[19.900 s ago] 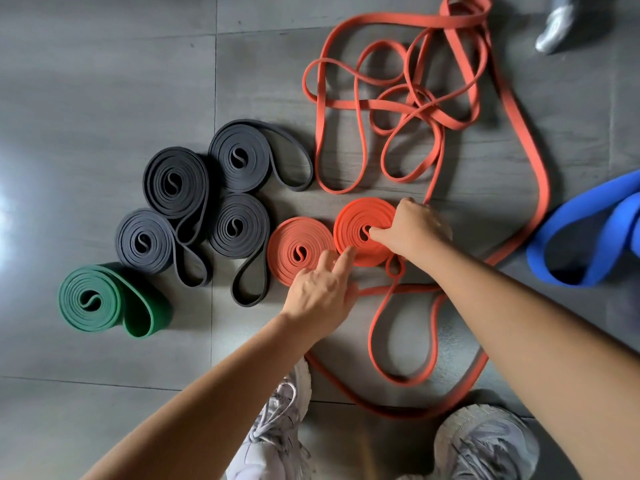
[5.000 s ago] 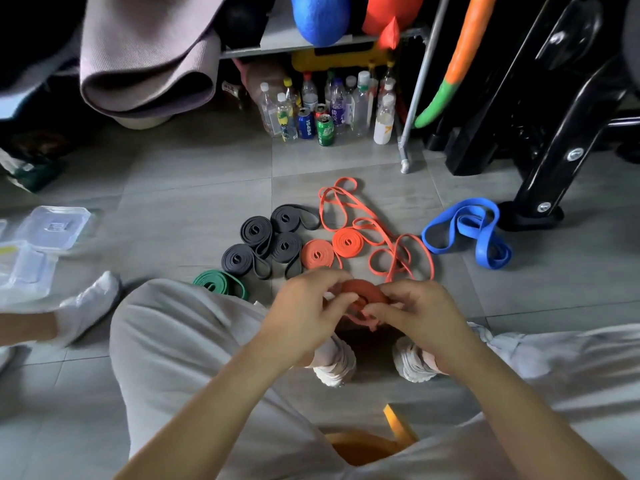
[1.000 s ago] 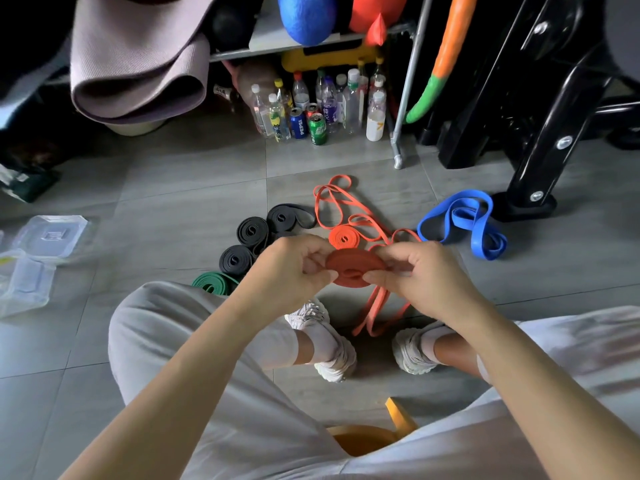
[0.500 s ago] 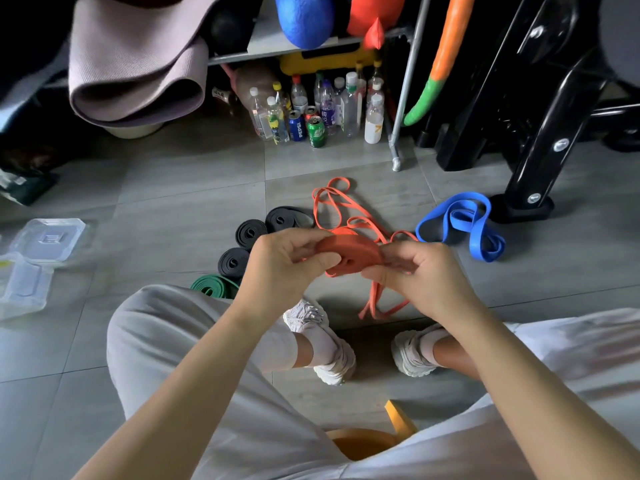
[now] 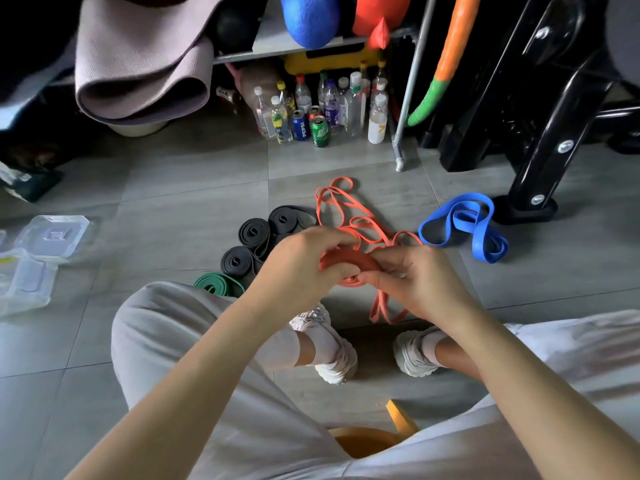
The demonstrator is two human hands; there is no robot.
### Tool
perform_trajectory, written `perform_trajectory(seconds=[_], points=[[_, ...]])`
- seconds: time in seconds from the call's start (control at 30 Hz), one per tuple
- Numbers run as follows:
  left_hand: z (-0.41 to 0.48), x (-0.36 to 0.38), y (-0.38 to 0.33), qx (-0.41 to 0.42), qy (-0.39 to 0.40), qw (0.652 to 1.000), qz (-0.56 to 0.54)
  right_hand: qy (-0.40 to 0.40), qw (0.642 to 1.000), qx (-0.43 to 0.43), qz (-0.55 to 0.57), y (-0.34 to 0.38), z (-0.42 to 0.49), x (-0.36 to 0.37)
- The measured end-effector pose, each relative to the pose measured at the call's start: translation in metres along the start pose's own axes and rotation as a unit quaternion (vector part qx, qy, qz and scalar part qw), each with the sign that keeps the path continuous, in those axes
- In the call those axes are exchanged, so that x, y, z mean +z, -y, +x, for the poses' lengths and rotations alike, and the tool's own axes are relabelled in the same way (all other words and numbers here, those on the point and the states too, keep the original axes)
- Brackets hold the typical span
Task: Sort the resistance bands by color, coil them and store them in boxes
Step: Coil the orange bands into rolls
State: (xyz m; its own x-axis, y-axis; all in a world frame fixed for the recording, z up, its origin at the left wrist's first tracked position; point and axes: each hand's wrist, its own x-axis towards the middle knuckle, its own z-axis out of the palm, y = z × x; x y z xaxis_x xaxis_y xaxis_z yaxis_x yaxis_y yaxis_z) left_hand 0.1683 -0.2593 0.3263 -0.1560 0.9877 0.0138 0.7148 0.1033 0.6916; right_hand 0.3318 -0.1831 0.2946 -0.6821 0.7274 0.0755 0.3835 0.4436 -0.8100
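Left hand has its fingers curled over the top and thumb under, gripping the left rim of the orange band coil. The coil sits mid-air over the floor, between both hands and above the shoes. Right hand pinches the coil's right edge, thumb and fingertips pressed together on it. The band's loose tail hangs below in a narrow loop.

A second ago the coil's flat face showed to the camera. Now it is tipped and mostly the rim shows.

Clear plastic boxes are far left, rigid with rounded corners. The green coil is a flat wide rubber strip, partly behind the knee. Three black coils are visible, matte tight spirals just beside each other. Loose orange bands are thin, tangled loops on grey floor tile. The blue band is wide, uncoiled and folded, well apart to the right.
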Motion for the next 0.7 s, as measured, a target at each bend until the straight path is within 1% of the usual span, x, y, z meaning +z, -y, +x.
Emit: perform_trajectory(seconds=[0.03, 0.07, 0.1, 0.17, 0.23, 0.33, 0.4, 0.47, 0.53, 0.63, 0.67, 0.7], points=[[0.002, -0.003, -0.002, 0.011, 0.014, 0.999, 0.046, 0.0, 1.0, 0.001, -0.004, 0.001, 0.001, 0.0], [0.004, -0.006, -0.003, 0.013, 0.016, 0.998, 0.066, -0.003, 1.0, 0.005, 0.003, 0.002, 0.002, 0.001], [0.005, -0.007, -0.003, 0.011, 0.013, 0.998, 0.06, -0.005, 1.0, 0.012, 0.025, 0.003, 0.002, 0.001], [0.006, -0.007, -0.001, -0.001, -0.013, 1.0, 0.01, -0.014, 0.997, 0.036, 0.072, 0.003, 0.002, -0.001], [0.005, -0.006, 0.002, -0.016, -0.055, 0.996, -0.067, -0.029, 0.996, 0.05, 0.07, -0.001, 0.003, -0.003], [0.002, -0.005, 0.001, -0.025, -0.107, 0.983, -0.148, -0.047, 0.996, 0.041, 0.06, -0.002, 0.002, -0.007], [0.001, -0.003, 0.001, -0.035, -0.122, 0.973, -0.195, -0.055, 0.993, 0.047, 0.089, 0.003, 0.004, -0.008], [0.001, 0.0, 0.003, -0.05, -0.132, 0.952, -0.273, -0.063, 0.991, 0.057, 0.104, 0.006, 0.007, -0.009], [-0.001, 0.004, 0.008, -0.061, -0.128, 0.925, -0.352, -0.071, 0.989, 0.063, 0.109, 0.007, 0.01, -0.009], [-0.004, 0.01, 0.011, -0.09, -0.091, 0.89, -0.438, -0.074, 0.986, 0.077, 0.125, 0.006, 0.011, -0.009], [-0.004, 0.01, 0.012, -0.098, -0.075, 0.888, -0.443, -0.075, 0.988, 0.076, 0.114, 0.004, 0.011, -0.009], [-0.004, 0.01, 0.012, -0.1, -0.062, 0.899, -0.422, -0.072, 0.99, 0.072, 0.093, 0.003, 0.011, -0.008]])
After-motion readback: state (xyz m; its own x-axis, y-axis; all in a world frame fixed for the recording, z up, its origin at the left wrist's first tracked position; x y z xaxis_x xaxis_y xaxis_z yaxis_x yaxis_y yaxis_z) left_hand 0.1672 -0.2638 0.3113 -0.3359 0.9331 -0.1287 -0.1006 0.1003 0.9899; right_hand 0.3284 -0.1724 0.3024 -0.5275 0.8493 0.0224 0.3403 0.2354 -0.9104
